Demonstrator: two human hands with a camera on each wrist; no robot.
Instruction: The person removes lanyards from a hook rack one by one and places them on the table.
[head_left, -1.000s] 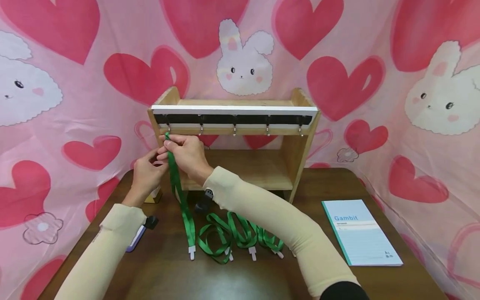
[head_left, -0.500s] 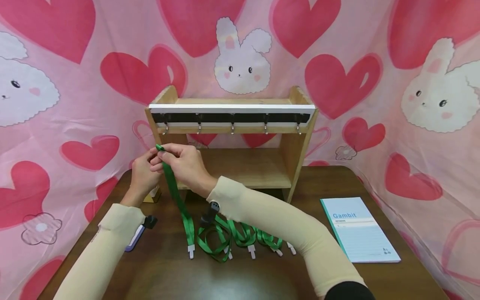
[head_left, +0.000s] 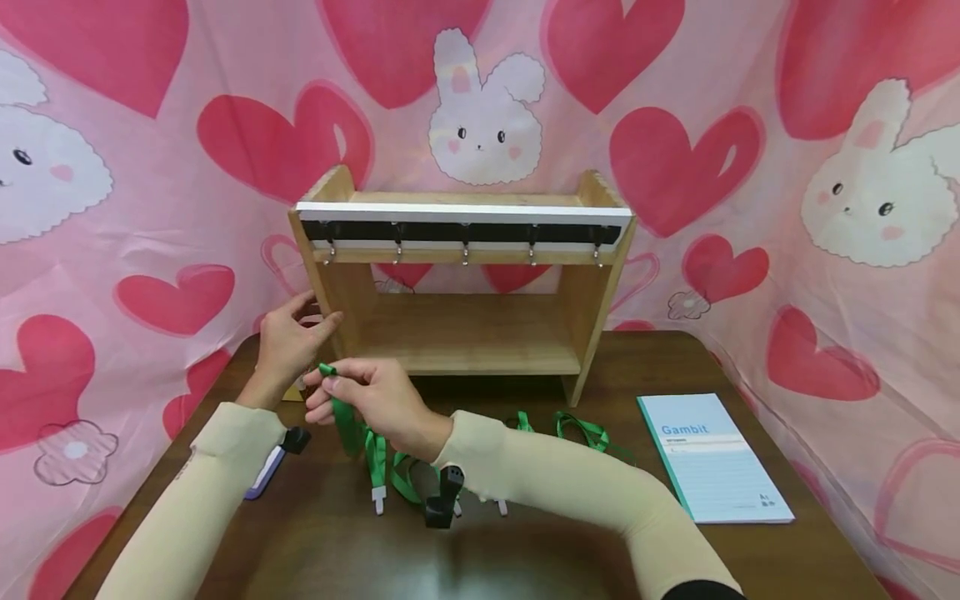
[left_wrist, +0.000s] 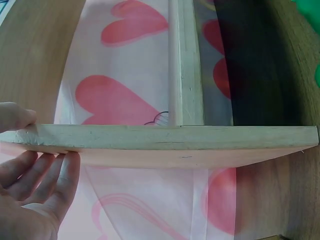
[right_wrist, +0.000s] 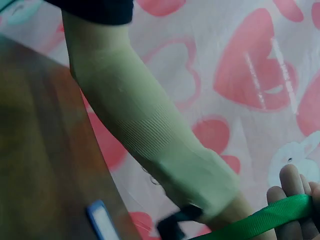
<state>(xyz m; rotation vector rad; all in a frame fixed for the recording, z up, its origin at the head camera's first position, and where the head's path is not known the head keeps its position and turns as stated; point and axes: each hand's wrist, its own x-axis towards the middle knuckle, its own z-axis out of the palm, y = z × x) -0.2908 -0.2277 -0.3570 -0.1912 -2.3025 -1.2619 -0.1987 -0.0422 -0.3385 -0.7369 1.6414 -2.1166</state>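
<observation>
My left hand [head_left: 288, 337] holds the left side panel of a wooden desk shelf [head_left: 480, 333]. In the left wrist view the thumb lies on one face of that panel [left_wrist: 165, 137] and the fingers [left_wrist: 65, 180] on the other. Lower and nearer, my right hand [head_left: 386, 404] pinches a green lanyard [head_left: 345, 421] near its looped end, and the strap hangs down toward the table. More green lanyards [head_left: 581, 429] with white clips [head_left: 378, 498] lie on the table, partly hidden by the right arm. Small metal hooks [head_left: 465, 254] line the shelf's front strip.
A light blue notebook [head_left: 716, 458] lies at the right of the brown table [head_left: 525, 550]. A blue-edged flat item [head_left: 264, 475] lies beside the left forearm, and a small yellowish object [head_left: 295, 392] shows behind that wrist. Pink heart-patterned cloth [head_left: 525, 133] surrounds the table.
My right hand has drawn the lanyard's looped end down and away from the leftmost hook. The left hand has separated from the right and now grips the shelf's side panel.
</observation>
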